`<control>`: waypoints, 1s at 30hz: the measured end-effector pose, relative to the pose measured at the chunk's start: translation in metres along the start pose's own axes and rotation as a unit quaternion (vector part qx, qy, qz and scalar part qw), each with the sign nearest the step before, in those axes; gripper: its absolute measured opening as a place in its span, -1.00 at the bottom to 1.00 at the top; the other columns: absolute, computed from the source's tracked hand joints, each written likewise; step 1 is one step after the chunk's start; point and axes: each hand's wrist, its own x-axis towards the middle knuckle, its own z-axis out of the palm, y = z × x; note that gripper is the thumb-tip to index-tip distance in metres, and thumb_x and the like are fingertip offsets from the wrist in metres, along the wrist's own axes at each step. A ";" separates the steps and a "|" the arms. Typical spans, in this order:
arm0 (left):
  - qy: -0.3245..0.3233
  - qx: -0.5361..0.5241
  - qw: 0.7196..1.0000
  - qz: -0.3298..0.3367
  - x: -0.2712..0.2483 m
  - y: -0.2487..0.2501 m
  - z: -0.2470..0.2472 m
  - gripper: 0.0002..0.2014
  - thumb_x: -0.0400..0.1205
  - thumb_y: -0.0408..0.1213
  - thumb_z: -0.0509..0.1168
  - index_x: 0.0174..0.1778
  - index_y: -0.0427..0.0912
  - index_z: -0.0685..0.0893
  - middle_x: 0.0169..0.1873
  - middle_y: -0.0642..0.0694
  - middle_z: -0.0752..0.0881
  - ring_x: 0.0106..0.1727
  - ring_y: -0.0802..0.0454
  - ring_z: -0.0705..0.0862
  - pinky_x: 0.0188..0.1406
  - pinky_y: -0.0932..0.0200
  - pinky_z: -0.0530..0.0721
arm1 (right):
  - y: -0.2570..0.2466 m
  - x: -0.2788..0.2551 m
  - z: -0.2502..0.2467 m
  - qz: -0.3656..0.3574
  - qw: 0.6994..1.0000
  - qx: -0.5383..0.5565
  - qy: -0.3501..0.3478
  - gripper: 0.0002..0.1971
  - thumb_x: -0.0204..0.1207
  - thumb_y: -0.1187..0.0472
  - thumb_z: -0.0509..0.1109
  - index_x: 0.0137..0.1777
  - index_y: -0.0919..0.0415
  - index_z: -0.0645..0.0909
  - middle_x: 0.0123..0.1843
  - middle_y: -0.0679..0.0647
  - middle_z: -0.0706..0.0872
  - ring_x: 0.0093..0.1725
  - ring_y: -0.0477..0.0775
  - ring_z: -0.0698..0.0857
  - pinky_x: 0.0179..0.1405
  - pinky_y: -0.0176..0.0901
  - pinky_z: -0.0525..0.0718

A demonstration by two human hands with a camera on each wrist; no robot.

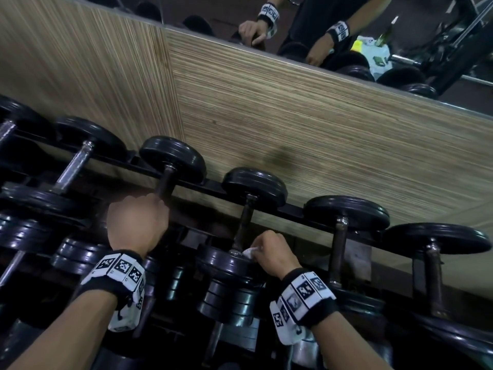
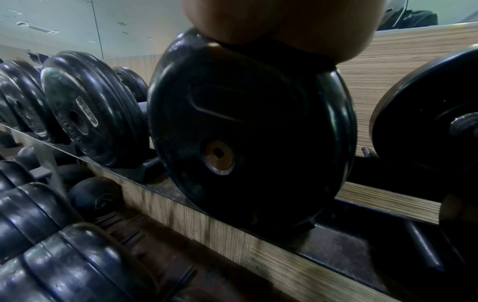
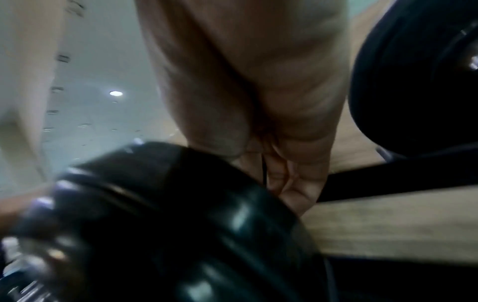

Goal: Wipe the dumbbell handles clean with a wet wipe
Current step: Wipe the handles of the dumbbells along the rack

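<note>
Forearms fill the bottom of the head view, each wearing a black wristband with white coded tags. Just beyond, the left hand, left of centre, has its grip curled round the dark metal handle of a black round-plate dumbbell; the fingers themselves are hidden under the knuckles. Right of centre, the right hand has its grip pinched on a small crumpled white wet wipe, which touches the near end of the neighbouring rusty-brown dumbbell handle, where the bar meets the stacked black plates. Only a corner of the wipe shows; the rest is buried in the fist.

Both dumbbells lie on a black steel rack that crosses the frame from middle left to lower right, with more dumbbells on either side, those at the left edge cut off. Behind the rack a striped beige wood-grain wall panel fills the centre. Along the top right a mirror reflects both hands and dark gym gear, with some pale clutter too small to make out.

The left wrist view shows the heel of the left hand at the top edge, above a large black plate, the fingers out of sight. The right wrist view is badly blurred: a palm with curled fingers at centre, a black plate in the lower left, and the wipe cannot be made out there.
</note>
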 end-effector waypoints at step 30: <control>0.008 -0.012 1.000 -0.017 -0.001 0.003 -0.004 -0.67 0.57 -0.10 0.17 -0.38 -0.22 0.67 -0.61 -0.04 0.40 -0.44 -0.21 0.56 -0.16 -0.12 0.47 | 0.004 -0.011 -0.005 -0.062 0.998 0.001 0.005 -0.83 0.60 0.07 0.47 -0.06 0.16 0.80 -0.04 0.02 0.80 0.00 -0.05 0.72 -0.11 -0.25 0.59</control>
